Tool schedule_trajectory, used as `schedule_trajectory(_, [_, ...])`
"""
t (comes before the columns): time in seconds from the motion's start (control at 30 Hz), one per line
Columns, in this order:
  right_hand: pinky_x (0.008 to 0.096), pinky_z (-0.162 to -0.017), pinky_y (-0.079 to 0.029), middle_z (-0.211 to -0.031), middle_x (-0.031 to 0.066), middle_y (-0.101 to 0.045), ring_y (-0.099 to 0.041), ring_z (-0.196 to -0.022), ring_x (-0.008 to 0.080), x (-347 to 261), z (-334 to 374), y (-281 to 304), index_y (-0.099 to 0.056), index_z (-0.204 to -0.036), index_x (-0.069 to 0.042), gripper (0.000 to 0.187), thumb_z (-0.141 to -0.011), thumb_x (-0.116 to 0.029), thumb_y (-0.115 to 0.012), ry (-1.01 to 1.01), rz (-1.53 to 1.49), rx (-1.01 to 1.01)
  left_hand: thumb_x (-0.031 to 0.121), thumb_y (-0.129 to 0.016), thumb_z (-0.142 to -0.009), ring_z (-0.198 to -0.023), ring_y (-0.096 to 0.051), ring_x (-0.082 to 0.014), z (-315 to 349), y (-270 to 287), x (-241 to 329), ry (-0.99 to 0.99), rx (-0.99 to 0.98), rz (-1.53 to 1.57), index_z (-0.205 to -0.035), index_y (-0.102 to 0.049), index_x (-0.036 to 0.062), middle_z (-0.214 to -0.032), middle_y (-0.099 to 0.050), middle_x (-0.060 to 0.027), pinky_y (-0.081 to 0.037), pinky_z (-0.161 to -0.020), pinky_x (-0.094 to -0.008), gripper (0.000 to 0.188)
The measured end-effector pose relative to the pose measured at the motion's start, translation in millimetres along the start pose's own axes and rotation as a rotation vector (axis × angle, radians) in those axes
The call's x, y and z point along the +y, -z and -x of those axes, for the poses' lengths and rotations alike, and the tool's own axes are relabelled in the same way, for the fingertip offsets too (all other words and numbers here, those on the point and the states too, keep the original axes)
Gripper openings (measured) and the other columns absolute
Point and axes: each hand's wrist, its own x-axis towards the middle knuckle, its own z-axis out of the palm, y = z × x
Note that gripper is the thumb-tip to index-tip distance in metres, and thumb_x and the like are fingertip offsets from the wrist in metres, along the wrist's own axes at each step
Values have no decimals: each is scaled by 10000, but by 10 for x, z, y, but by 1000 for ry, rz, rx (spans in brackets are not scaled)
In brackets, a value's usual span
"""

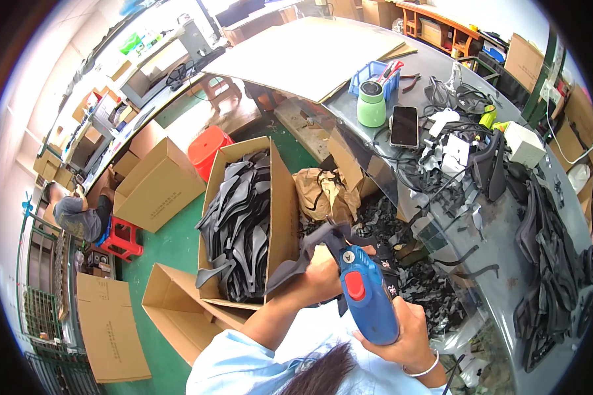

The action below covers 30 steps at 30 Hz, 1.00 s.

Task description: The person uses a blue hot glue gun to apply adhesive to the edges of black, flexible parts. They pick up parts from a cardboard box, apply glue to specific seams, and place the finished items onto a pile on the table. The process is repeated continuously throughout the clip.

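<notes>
While the right hand [408, 332] wraps its fingers around a blue tool [375, 316] with a red button [355, 286], the left hand [323, 273] has its fingers closed on a dark grey curved piece [286, 273], which pokes out to the left of them and up past them. The front of the tool is just beside the left fingers, and I can't see its tip well. That is the scary part: if the right hand slips, or the piece bends, the tool could hurt those fingers. A wobble might spoil the piece too. If the left fingers let go, it could drop into the dark scraps [441, 289] to their right and be hard to spot. Left of the same fingers stands a cardboard box [284, 210] full of grey pieces [244, 224], so a bump could knock some out.
</notes>
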Motion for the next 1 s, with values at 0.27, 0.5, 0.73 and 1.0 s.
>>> schedule_trajectory(0.27, [325,-549,-482,-733,107,-633,-644,-618,232,12,-59,43,-514,-857,-24,459,-616,-219,-854,-6,126,208,107,-679,-758,-1014,-533,-185,197,-49,-122,212,-289,373,-1052,-521,38,-1112,-554,-103,-435,-845,-339,340])
schedule_trajectory(0.5, [325,-572,-500,-690,101,-607,-637,-605,230,42,-49,-92,-507,-879,-17,422,-628,-150,-819,-95,-64,44,481,-598,-848,-1140,-518,-267,-51,-172,309,10,100,1386,-1422,-219,83,-1377,-379,-165,-454,-942,-411,795])
schedule_trajectory(0.73, [346,-519,-470,-622,105,-553,-583,-534,266,10,6,-40,-486,-802,-18,484,-609,-259,-860,-86,15,-4,130,-591,-897,-665,-565,-166,-196,9,332,-16,823,1050,-1122,-476,19,-802,-580,-135,-476,-591,-268,276])
schedule_trajectory(1.0, [340,-475,-425,-574,100,-497,-542,-495,267,135,52,-14,-424,-740,-45,543,-603,-329,-866,-55,255,45,80,-592,-877,-667,-610,-148,11,177,206,-42,556,858,-1174,-492,13,-838,-619,-134,-499,-555,-240,320])
